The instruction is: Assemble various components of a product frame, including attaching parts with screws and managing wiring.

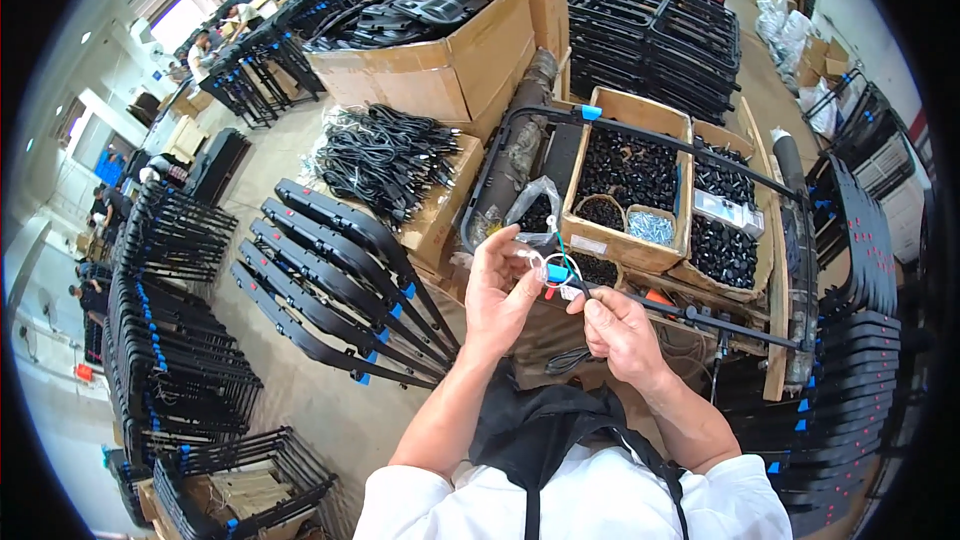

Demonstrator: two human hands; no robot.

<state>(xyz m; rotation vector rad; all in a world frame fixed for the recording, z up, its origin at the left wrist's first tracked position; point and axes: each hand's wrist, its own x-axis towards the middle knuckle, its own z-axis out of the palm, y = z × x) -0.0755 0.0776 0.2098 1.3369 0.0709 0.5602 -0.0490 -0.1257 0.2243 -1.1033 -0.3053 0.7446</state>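
Observation:
In front of my chest both hands are raised close together. My left hand (500, 292) is closed in a pinch on a thin white loop (563, 287). A small blue piece (556, 273) shows by the loop, and a green wire (560, 237) rises from it. My right hand (618, 334) is closed around a black cable (577, 281) that runs up toward the loop. Its fingertips hide part of the cable. Just beyond the hands lies a black tubular frame (700, 152) with a blue piece on its far bar.
Cardboard boxes of small black parts (628, 165) and silver screws (650, 227) stand ahead. Bundled black cables (385, 160) lie on a carton at left. Black frames (330, 270) lean nearby, with more stacked at right (845, 400). Several people work in the distance.

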